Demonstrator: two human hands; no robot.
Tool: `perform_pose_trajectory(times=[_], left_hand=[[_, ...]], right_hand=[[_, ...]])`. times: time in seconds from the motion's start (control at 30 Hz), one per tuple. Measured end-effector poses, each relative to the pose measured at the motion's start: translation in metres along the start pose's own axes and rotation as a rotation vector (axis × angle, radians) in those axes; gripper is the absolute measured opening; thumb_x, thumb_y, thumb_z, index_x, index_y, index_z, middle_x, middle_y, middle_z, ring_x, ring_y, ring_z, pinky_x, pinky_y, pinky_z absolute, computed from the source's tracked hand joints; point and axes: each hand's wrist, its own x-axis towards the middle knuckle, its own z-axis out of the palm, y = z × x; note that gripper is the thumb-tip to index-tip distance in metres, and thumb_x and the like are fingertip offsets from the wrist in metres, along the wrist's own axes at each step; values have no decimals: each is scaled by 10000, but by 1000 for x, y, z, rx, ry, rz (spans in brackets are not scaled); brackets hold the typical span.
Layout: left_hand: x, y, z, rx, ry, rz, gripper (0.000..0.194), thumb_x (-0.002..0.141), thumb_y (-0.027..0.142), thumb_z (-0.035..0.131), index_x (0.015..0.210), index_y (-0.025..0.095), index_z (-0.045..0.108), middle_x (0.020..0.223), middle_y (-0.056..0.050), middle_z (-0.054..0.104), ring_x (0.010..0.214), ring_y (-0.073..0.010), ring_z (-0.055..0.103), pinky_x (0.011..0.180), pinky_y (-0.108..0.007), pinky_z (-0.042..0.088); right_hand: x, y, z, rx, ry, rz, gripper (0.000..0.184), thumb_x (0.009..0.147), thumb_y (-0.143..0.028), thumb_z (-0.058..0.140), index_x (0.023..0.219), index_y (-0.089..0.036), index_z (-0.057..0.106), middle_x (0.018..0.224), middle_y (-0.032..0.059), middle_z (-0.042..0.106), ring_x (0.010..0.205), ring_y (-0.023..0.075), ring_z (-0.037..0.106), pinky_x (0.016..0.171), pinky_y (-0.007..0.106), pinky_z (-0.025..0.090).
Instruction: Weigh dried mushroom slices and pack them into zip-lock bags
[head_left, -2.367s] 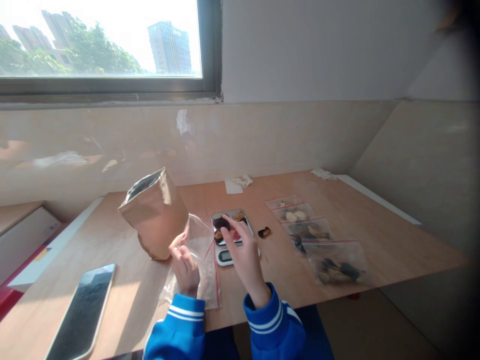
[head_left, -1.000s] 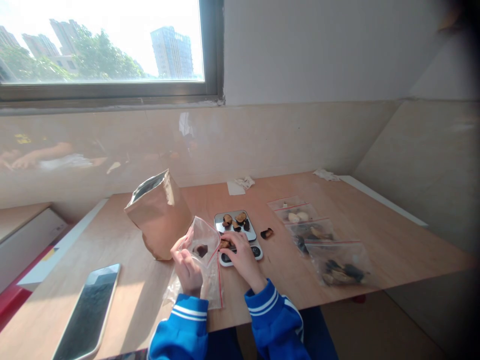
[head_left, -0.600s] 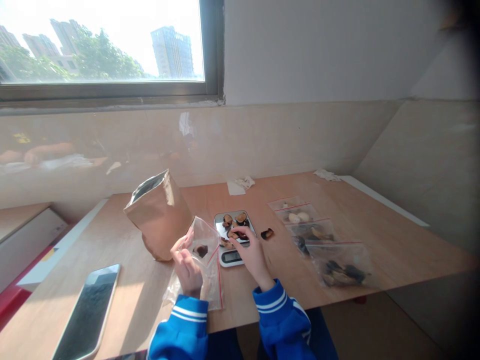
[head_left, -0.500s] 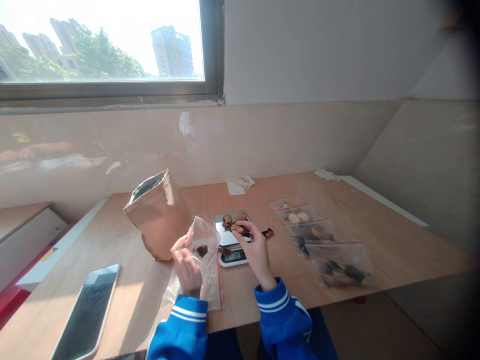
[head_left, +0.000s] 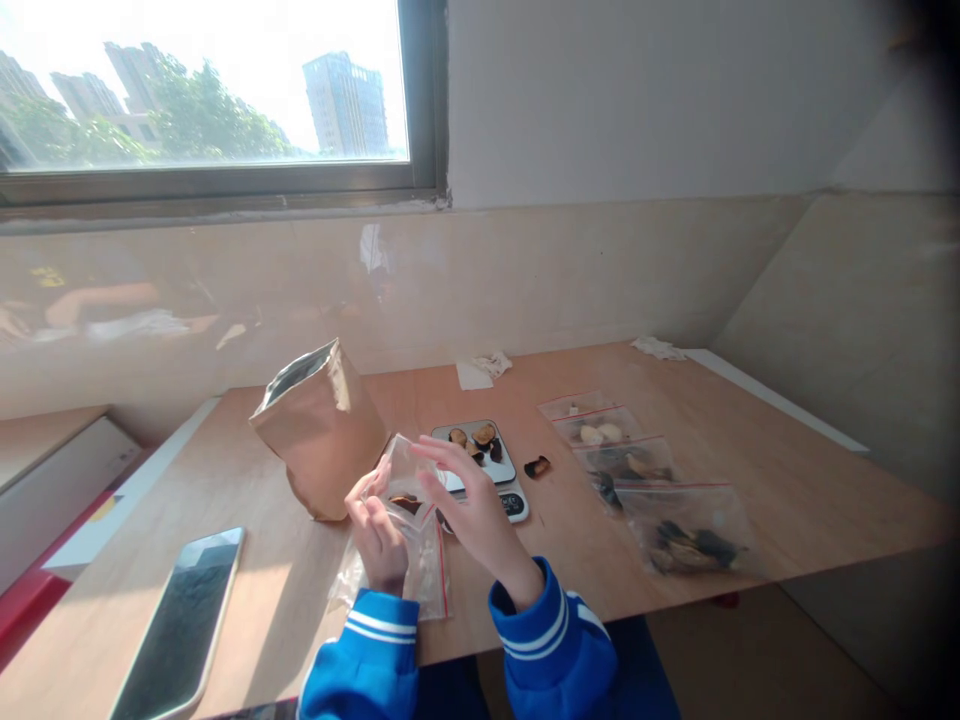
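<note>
My left hand (head_left: 377,530) pinches the near edge of a small clear zip bag (head_left: 406,478) with a red seal line and holds it open above the table. Dark dried pieces (head_left: 405,503) lie inside it. My right hand (head_left: 471,512) is at the bag's mouth, fingers spread and loosely curved, with nothing visible in them. Just behind sits a small digital scale (head_left: 511,500) whose steel platform carries several dried slices (head_left: 481,438). Under my left wrist lie more empty zip bags (head_left: 429,580).
An open brown paper pouch (head_left: 321,428) stands to the left. A phone (head_left: 181,621) lies at the near left. Filled zip bags (head_left: 684,532) line up on the right, one loose dried piece (head_left: 537,466) beside the scale. Crumpled tissue (head_left: 480,368) rests by the wall.
My right hand took slices from the scale, moved left and came to the bag's mouth. More pieces now lie in the bag. My left hand stayed on the bag.
</note>
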Motion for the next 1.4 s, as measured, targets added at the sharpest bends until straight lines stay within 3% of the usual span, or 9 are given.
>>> perform_pose_trajectory(times=[0.17,0.37,0.63,0.77,0.93,1.1,1.2,1.27,1.4], left_hand=[[0,0,1,-55,15,-21,353,971,403,300,1155,146,458,1196,-183,615,1166,-240,583,1034,-482,419],[1,-4,2,-126,38,21,392,969,422,288,1181,127,436,1212,-205,611,1170,-251,584,1018,-482,433],[1,-3,2,-143,21,50,388,970,420,274,1174,133,438,1197,-196,628,1168,-246,588,1027,-485,424],[1,-3,3,-133,53,39,382,969,411,286,1160,123,449,1175,-198,636,1158,-247,594,1020,-486,428],[1,-2,2,-110,25,38,375,969,406,283,1158,132,454,1173,-187,639,1155,-240,594,1016,-478,430],[0,-2,0,-99,12,-11,363,965,415,289,1150,148,453,1179,-186,634,1132,-241,604,996,-490,436],[0,-3,0,-95,16,-23,347,962,412,295,1143,163,456,1182,-177,635,1151,-239,594,1007,-477,430],[0,-3,-1,-71,16,-27,351,960,415,295,1141,165,462,1166,-170,645,1156,-242,594,1011,-471,428],[1,-1,0,-60,1,-22,353,959,417,304,1140,162,466,1177,-171,644,1165,-246,590,1010,-466,429]], right_hand=[[-24,29,-14,-108,215,102,242,964,-258,388,991,-216,625,1011,59,643,976,189,604,854,333,502],[-52,59,-5,-534,-143,105,210,822,-130,578,997,-231,634,978,64,622,940,261,551,832,432,481],[-55,70,5,-599,-149,96,314,767,-19,520,985,-213,636,958,66,659,917,275,578,796,447,491],[-48,62,-8,-468,8,129,309,790,-43,496,996,-213,651,953,63,683,908,252,601,830,423,502],[-29,28,-19,-197,218,138,284,885,-197,499,1142,-214,620,1086,70,667,848,187,629,756,322,538],[-13,3,-11,-152,3,-10,321,919,-259,505,1225,-277,600,1138,49,659,1024,199,606,906,361,503],[-7,23,-12,-261,34,-37,317,938,-253,466,1221,-281,606,1161,62,641,1122,212,561,990,406,452],[-4,51,-19,-387,158,6,320,943,-251,435,1205,-251,618,1197,100,609,1158,230,538,1007,435,434],[5,115,-37,-636,120,50,438,878,-323,548,1301,-208,535,1368,161,482,1281,310,438,1032,534,380]])
